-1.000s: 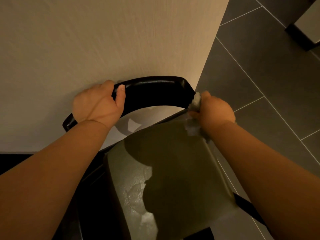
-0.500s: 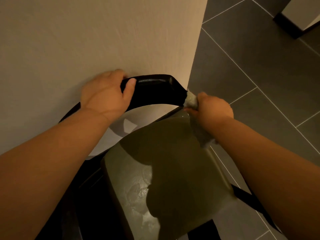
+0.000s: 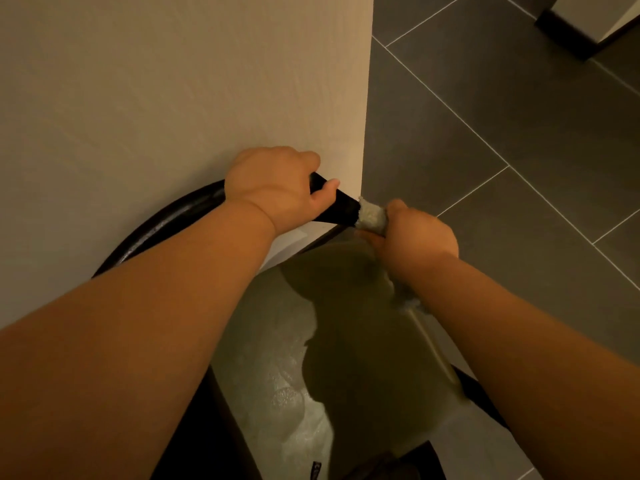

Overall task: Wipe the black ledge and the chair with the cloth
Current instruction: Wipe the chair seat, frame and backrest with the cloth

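Note:
A chair with a curved black backrest [image 3: 166, 220] and an olive-grey seat [image 3: 346, 341] stands against a beige wall. My left hand [image 3: 277, 188] grips the right part of the backrest, thumb over its front edge. My right hand [image 3: 415, 233] holds a bunched pale cloth [image 3: 372, 216] and presses it against the backrest's right end. A tail of the cloth hangs below my right wrist over the seat edge. No black ledge is visible.
The beige wall [image 3: 173, 98] ends in a corner just above the backrest's right end. Dark grey floor tiles [image 3: 502, 133] spread to the right. A dark skirting and pale panel [image 3: 581, 26] sit at the top right.
My left hand has slid right along the backrest toward its end and now sits close to the cloth. My right hand stays at the backrest's right end. The camera has shifted.

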The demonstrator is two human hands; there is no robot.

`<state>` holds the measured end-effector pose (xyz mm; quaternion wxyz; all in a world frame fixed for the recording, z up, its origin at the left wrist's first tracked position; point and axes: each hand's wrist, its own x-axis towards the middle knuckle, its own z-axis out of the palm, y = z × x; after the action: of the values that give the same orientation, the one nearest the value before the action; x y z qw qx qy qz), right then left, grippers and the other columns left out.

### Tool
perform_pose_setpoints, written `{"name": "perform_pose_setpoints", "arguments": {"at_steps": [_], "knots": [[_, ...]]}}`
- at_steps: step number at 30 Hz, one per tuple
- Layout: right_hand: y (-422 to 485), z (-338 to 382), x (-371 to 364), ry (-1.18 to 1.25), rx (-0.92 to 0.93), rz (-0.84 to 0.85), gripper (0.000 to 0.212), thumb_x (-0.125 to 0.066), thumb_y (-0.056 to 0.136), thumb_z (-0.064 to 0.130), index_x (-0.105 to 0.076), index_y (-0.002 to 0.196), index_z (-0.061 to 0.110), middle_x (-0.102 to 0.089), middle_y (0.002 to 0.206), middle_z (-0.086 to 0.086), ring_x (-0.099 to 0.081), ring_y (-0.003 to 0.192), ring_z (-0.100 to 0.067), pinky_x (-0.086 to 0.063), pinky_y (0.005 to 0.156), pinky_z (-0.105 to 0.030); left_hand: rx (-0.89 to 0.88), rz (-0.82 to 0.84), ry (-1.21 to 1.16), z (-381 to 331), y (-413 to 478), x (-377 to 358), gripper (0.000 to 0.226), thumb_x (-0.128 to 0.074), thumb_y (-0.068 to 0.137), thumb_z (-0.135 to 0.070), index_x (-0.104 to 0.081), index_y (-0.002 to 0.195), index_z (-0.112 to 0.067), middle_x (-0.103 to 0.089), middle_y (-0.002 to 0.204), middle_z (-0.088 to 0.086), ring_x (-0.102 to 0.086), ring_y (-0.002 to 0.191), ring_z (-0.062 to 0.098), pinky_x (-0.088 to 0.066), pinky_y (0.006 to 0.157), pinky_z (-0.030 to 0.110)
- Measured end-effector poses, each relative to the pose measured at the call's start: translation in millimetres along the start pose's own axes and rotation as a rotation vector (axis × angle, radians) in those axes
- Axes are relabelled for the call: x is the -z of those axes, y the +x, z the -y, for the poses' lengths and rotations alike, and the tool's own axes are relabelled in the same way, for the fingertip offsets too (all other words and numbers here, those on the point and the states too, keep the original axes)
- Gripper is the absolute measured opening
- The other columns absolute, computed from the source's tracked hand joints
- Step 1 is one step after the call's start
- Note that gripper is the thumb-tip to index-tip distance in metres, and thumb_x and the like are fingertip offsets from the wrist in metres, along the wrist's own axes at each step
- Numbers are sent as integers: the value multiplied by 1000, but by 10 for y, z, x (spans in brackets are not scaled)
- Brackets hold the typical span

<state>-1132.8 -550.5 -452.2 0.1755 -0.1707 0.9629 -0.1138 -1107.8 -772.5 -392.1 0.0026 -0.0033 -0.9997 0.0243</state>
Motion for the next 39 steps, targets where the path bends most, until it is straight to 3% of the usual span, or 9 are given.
{"name": "perform_pose_setpoints", "arguments": {"at_steps": [3, 8, 13, 16, 22, 27, 32, 36, 39], "knots": [[55, 14, 4, 9, -19, 39, 52, -56, 89, 73, -46, 100, 23, -50, 77, 3, -52, 67, -20, -38, 55, -33, 11, 0, 42, -7, -3, -7, 47, -43, 99, -64, -58, 91, -20, -49, 74, -1, -52, 66, 25, -30, 57, 32], [263, 301, 44, 41, 217, 67, 47, -60, 89, 68, -44, 98, 25, -53, 80, 5, -49, 64, -14, -40, 57, -33, 36, -25, 78, -31, -9, -48, 51, -45, 97, -65, -64, 98, -17, -49, 77, 2, -50, 68, 27, -33, 59, 34], [-107, -127, -84, 15, 84, -61, 31, -62, 95, 45, -48, 110, 21, -61, 105, -5, -58, 81, -28, -43, 62, -37, 40, -31, 28, -47, -25, -20, 44, -44, 97, -65, -46, 87, -22, -52, 76, 3, -51, 66, 26, -31, 58, 33], [-294, -264, -115, 18, -7, -68, 36, -62, 95, 44, -47, 116, 20, -59, 111, -7, -61, 92, -33, -48, 67, -40, 100, -35, 23, -89, -13, -30, 45, -43, 97, -65, -46, 87, -22, -51, 79, 4, -51, 69, 26, -33, 58, 33], [31, 135, -31, -7, 53, -15, 44, -56, 94, 65, -51, 109, 24, -57, 95, 0, -58, 81, -24, -46, 66, -37, 150, -31, 66, -134, -8, -19, 46, -43, 96, -67, -57, 95, -23, -55, 87, 5, -54, 76, 26, -43, 63, 34], [-419, -226, -63, 70, -63, -90, 38, -59, 92, 50, -50, 116, 22, -58, 107, -3, -61, 88, -31, -39, 65, -36, 114, -90, 31, -140, -25, -32, 44, -47, 95, -65, -52, 86, -23, -55, 82, 4, -52, 72, 26, -36, 58, 32], [-631, -324, -215, -43, -183, -155, 50, -61, 92, 56, -45, 120, 17, -57, 115, -9, -63, 95, -36, -43, 66, -39, 95, -141, 24, -114, -43, -42, 45, -49, 95, -62, -52, 82, -19, -52, 77, 5, -50, 67, 27, -31, 56, 31], [-263, -100, -132, 9, -95, -96, 47, -52, 95, 62, -48, 115, 19, -58, 110, -7, -62, 95, -33, -37, 67, -39, 111, -126, 70, -128, -27, -33, 49, -46, 97, -62, -60, 91, -15, -55, 80, 8, -51, 68, 28, -33, 57, 32], [-379, -159, -168, 20, -53, -163, 42, -55, 95, 53, -50, 120, 19, -58, 112, -7, -62, 96, -33, -38, 68, -37, 111, -102, 76, -135, -28, -39, 52, -45, 97, -63, -63, 94, -15, -56, 81, 8, -52, 69, 28, -34, 57, 32]]}}
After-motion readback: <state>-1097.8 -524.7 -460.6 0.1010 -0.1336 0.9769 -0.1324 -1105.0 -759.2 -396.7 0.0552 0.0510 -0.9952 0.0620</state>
